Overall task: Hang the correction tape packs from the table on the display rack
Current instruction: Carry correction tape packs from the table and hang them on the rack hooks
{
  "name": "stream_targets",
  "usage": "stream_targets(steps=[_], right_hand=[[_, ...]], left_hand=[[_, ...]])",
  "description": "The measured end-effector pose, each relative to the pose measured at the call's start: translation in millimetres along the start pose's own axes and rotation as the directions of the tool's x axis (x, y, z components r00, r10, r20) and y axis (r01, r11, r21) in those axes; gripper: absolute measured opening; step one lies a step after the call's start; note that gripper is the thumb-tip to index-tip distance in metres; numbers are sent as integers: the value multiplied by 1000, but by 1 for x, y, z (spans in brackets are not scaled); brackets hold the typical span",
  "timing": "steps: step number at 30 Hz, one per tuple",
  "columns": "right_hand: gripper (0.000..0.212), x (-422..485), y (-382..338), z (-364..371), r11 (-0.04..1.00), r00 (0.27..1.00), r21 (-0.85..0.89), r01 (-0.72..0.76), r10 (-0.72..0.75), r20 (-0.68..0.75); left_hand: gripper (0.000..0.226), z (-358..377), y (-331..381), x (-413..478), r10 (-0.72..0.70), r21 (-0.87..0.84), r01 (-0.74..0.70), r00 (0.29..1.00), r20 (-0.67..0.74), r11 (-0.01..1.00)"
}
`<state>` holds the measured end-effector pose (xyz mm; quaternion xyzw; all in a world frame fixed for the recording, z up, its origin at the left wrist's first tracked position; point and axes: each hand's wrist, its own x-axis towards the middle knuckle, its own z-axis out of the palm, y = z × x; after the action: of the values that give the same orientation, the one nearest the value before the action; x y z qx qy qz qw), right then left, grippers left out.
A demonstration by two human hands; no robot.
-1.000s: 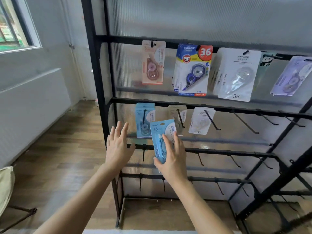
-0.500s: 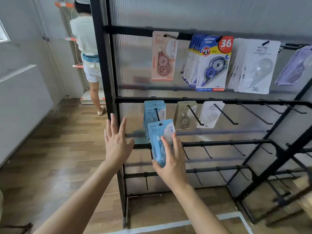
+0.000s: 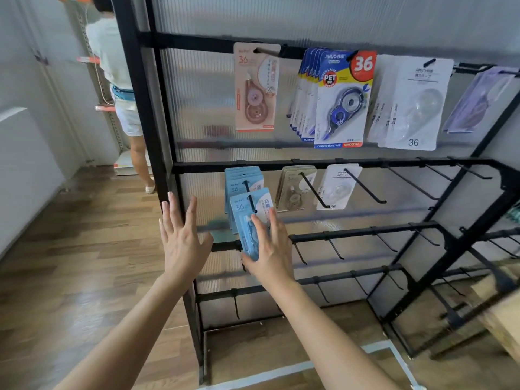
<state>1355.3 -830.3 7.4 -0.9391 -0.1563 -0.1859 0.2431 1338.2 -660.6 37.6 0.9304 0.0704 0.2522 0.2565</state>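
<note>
Against the display rack (image 3: 146, 108), a blue pack (image 3: 245, 220) was pinched by the right hand (image 3: 271, 249) to slide onto its hook (image 3: 251, 202); the left hand (image 3: 183, 237) was spread.

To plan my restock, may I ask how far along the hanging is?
Done: packs hang on the top row and three second-row hooks. In hand: the right hand holds a blue pack at the hook of the blue stack; the left hand hovers open. Left: many bare hooks; spare packs unseen.
</note>
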Motion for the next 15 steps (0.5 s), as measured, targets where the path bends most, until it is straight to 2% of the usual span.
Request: stream_targets(steps=[8, 15], right_hand=[[83, 28, 3, 11, 999, 995, 17, -29, 27, 99], [93, 48, 8, 20, 999, 988, 30, -31, 26, 154]], left_hand=[[83, 27, 3, 8, 77, 37, -79, 996, 39, 996], [85, 43, -2, 18, 97, 70, -103, 992, 79, 992]])
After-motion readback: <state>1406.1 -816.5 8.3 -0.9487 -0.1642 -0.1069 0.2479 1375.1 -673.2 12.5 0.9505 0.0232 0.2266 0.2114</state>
